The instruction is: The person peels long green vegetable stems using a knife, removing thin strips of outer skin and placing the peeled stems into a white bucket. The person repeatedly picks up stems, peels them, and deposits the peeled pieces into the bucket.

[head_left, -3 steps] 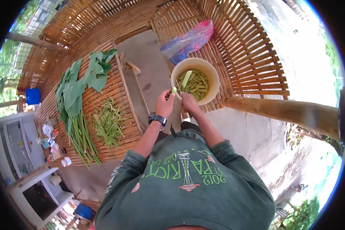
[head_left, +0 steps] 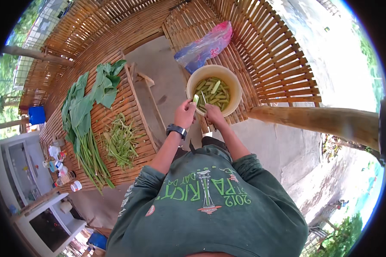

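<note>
My left hand [head_left: 185,112] is closed around a short piece of pale green stalk [head_left: 196,99], its end poking up past my fingers. Beside it my right hand [head_left: 214,115] grips a knife [head_left: 203,97], its thin blade pointing up and away from me, just right of the stalk. Both hands are at the near left rim of a cream plastic tub [head_left: 237,88]. Inside lie many cut stalk pieces [head_left: 221,97], one larger and paler piece [head_left: 215,87] on top. My right fingers hide the knife's handle.
On the bamboo platform at left lie big green leaves with long stalks [head_left: 82,112] and a heap of peelings [head_left: 121,141]. A pink and blue plastic bag [head_left: 206,47] rests beyond the tub on the slatted bench. A bamboo pole [head_left: 313,123] extends to the right.
A pale cut piece has dropped from above the tub onto the other pieces. The knife blade now stands more upright, apart from the stalk end. The view has shifted slightly.
</note>
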Demonstrator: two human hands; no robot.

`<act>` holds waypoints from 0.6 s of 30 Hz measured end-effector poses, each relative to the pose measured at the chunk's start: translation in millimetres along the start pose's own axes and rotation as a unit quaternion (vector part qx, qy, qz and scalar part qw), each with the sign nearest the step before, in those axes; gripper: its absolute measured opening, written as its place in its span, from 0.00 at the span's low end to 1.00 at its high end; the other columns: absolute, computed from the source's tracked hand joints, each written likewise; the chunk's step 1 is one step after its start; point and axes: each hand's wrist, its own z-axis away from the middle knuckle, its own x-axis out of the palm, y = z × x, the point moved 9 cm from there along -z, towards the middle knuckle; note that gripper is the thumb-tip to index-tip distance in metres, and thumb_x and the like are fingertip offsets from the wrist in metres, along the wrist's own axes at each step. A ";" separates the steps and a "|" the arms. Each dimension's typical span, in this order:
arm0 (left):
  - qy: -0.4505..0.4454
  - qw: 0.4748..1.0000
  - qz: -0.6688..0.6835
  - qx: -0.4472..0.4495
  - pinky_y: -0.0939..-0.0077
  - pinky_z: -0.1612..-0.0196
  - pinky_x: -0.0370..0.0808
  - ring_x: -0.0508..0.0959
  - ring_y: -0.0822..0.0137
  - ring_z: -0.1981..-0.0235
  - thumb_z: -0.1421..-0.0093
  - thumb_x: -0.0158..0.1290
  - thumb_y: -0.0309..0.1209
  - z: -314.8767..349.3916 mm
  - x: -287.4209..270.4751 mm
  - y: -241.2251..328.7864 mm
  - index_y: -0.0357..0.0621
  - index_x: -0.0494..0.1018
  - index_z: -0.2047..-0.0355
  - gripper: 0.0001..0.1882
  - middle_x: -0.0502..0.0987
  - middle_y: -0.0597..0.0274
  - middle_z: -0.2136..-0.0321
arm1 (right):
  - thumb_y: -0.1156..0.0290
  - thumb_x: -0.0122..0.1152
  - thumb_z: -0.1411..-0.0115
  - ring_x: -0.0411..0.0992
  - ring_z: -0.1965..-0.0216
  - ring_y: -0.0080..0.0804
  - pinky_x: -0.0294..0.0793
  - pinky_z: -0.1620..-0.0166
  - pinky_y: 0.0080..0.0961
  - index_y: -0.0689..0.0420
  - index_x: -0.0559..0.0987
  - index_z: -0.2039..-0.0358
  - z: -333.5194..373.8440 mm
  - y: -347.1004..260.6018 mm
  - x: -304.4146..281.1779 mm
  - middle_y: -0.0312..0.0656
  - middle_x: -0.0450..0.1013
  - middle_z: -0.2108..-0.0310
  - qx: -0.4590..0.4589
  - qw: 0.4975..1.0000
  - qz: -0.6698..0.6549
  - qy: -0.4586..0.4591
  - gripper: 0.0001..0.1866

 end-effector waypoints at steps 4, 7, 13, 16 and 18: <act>-0.037 0.994 0.090 -0.059 0.73 0.72 0.78 0.78 0.70 0.75 0.30 0.52 0.33 -32.0 23.7 -35.7 0.40 0.72 0.35 0.24 0.78 0.64 0.69 | 0.59 0.44 0.25 0.76 0.58 0.69 0.74 0.53 0.57 0.65 0.78 0.49 30.3 2.9 -31.2 0.66 0.78 0.58 -0.071 0.992 0.041 0.099 0.22; -0.058 0.980 0.168 -0.090 0.72 0.70 0.79 0.81 0.69 0.72 0.34 0.51 0.25 -49.9 33.0 -63.6 0.42 0.68 0.31 0.29 0.81 0.60 0.64 | 0.56 0.45 0.25 0.76 0.51 0.69 0.74 0.48 0.57 0.57 0.73 0.36 85.4 -48.8 -39.0 0.67 0.78 0.54 -0.149 0.980 0.068 0.110 0.25; -0.036 0.998 -0.028 -0.033 0.73 0.64 0.81 0.85 0.68 0.63 0.39 0.55 0.20 -43.7 38.5 -38.5 0.39 0.68 0.32 0.32 0.84 0.57 0.58 | 0.55 0.46 0.24 0.77 0.58 0.70 0.74 0.52 0.61 0.55 0.73 0.36 109.0 -49.7 -32.9 0.66 0.79 0.62 -0.147 0.981 0.071 0.107 0.24; -0.027 1.000 0.008 -0.005 0.74 0.65 0.80 0.85 0.68 0.64 0.39 0.58 0.23 -43.6 45.1 -36.8 0.37 0.71 0.36 0.29 0.85 0.58 0.60 | 0.55 0.45 0.24 0.77 0.58 0.70 0.74 0.52 0.62 0.54 0.73 0.36 108.2 -45.4 -34.2 0.66 0.79 0.61 -0.137 0.983 0.056 0.106 0.24; -0.004 1.000 -0.011 0.005 0.73 0.65 0.80 0.85 0.68 0.64 0.39 0.59 0.24 -38.6 49.7 -28.3 0.35 0.71 0.40 0.26 0.84 0.57 0.60 | 0.54 0.45 0.24 0.77 0.56 0.70 0.73 0.51 0.62 0.54 0.72 0.36 109.0 -42.0 -36.0 0.66 0.79 0.61 -0.138 0.984 0.047 0.105 0.24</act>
